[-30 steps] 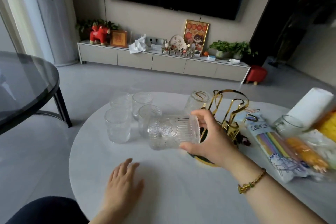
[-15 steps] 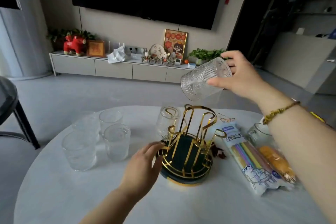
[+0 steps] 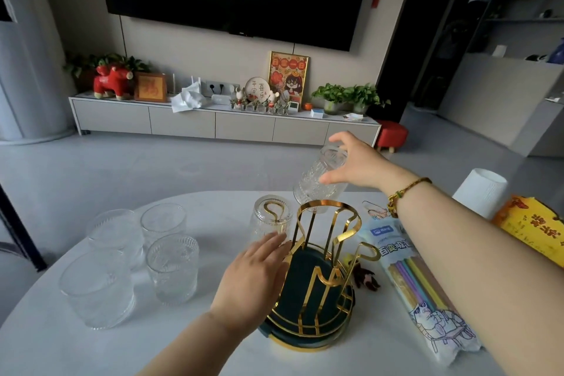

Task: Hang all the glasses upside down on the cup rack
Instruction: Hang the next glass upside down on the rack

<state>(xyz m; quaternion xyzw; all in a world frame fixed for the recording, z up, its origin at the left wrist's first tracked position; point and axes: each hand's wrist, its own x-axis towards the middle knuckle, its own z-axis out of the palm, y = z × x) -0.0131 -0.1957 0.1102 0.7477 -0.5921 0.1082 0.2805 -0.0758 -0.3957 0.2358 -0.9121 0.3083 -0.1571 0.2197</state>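
Both hands up at the rack: right hand [image 3: 360, 166] clamped on a ribbed glass [image 3: 320, 180], mouth down and tilted, right above a far prong of the cup rack [image 3: 317, 281], not yet seated. Left hand [image 3: 253, 281] flat and open, fingers spread, against rack's near-left side, holding nothing, prob steadying.

Table [image 3: 91, 351]: rack sits mid-tabletop toward right. One glass already hung [image 3: 271, 220] upside down on rack's far-left prong. Four upright glasses [image 3: 140, 256] clustered near left edge, still to do. Straw pack [image 3: 418, 278] just right of rack, paper roll [image 3: 482, 195] at far right edge w/ yellow pack [image 3: 531, 229] beside it.

Risk (my guess): glass comes in tilted, rim may clip the gold loop and knock rack or chip; rack looks light, could tip w/o left hand. Right forearm close over straw pack, may drag it.

Hard to see: glass rim vs prong contact, can't tell if touching. Small dark thing [image 3: 367, 279] by rack base unclear. Right forearm and yellow pack cut off by frame.
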